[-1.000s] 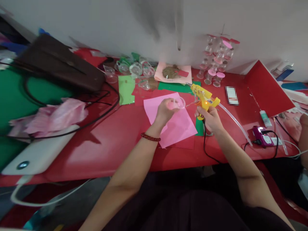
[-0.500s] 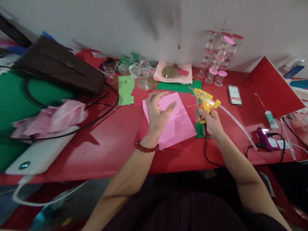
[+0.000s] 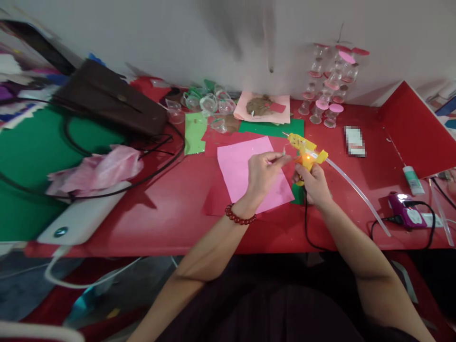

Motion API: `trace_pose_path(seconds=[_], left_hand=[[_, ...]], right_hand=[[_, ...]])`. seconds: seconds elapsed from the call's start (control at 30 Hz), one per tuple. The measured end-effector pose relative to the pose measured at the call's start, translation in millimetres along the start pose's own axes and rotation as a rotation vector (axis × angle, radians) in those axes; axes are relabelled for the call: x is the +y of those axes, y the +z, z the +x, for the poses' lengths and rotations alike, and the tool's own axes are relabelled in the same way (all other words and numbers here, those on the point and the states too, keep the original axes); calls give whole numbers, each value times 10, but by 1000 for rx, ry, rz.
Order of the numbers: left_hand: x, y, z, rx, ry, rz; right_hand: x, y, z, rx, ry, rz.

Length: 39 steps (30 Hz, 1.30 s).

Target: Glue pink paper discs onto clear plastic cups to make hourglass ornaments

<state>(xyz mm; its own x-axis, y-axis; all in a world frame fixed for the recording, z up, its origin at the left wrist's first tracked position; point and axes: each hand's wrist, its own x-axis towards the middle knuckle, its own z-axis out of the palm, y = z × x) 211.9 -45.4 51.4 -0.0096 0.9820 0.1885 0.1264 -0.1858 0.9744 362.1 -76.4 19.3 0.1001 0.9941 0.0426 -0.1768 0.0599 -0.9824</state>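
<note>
My right hand point(image 3: 313, 183) is wrapped around the handle of a yellow hot glue gun point(image 3: 302, 147). An orange light glows on the gun's side, and a long clear glue stick point(image 3: 358, 194) trails from its back. The metal nozzle points up and to the left. Just left of the gun, my left hand point(image 3: 265, 173) has thumb and fingers pinched together. A small whitish bit and a thin strand show at its fingertips, too fine to name surely. Beneath that hand a pink paper sheet point(image 3: 235, 164) lies over red paper point(image 3: 217, 202).
Clear plastic pieces point(image 3: 210, 102) and a mound of brown grains point(image 3: 259, 105) on paper sit along the back. Stacked hourglass-like pieces point(image 3: 333, 83) stand at the wall. A brown bag point(image 3: 114, 97) is left; a purple adapter point(image 3: 406, 211) with cords is right.
My left hand has moved right, from over the pink paper to beside the glue gun, and its spread fingers have closed into a pinch. My right hand still holds the gun.
</note>
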Motion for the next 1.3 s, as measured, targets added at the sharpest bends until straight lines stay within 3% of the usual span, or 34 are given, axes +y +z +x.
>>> trace_pose_path(seconds=[0.17, 0.53, 0.77, 0.87, 0.97, 1.03, 1.1, 1.2, 1.3], left_hand=[[-83, -67, 62, 93, -52, -132], [-95, 43, 123, -1, -293, -462], [-147, 65, 114, -34, -227, -473], [-83, -24, 0, -82, -162, -436], [21, -382, -246, -132, -116, -326], [55, -806, -467, -169, -128, -124], [15, -1333, -714, -290, -210, 157], [-213, -2135, -1108, -427, -292, 493], [-515, -2715, -1445, -530, -289, 736]], right_hand=[[-64, 11, -2, 0, 7, 46], [-44, 47, -51, -62, 23, -15], [-29, 39, -41, -52, 35, -37], [-18, 33, -24, -24, 45, -4], [-13, 24, -3, -15, 49, 21], [-11, 13, 8, -31, 43, 20], [-10, -1, 16, -44, 35, 17], [-7, -21, 29, -44, 16, 16], [2, -31, 43, -39, -2, 36]])
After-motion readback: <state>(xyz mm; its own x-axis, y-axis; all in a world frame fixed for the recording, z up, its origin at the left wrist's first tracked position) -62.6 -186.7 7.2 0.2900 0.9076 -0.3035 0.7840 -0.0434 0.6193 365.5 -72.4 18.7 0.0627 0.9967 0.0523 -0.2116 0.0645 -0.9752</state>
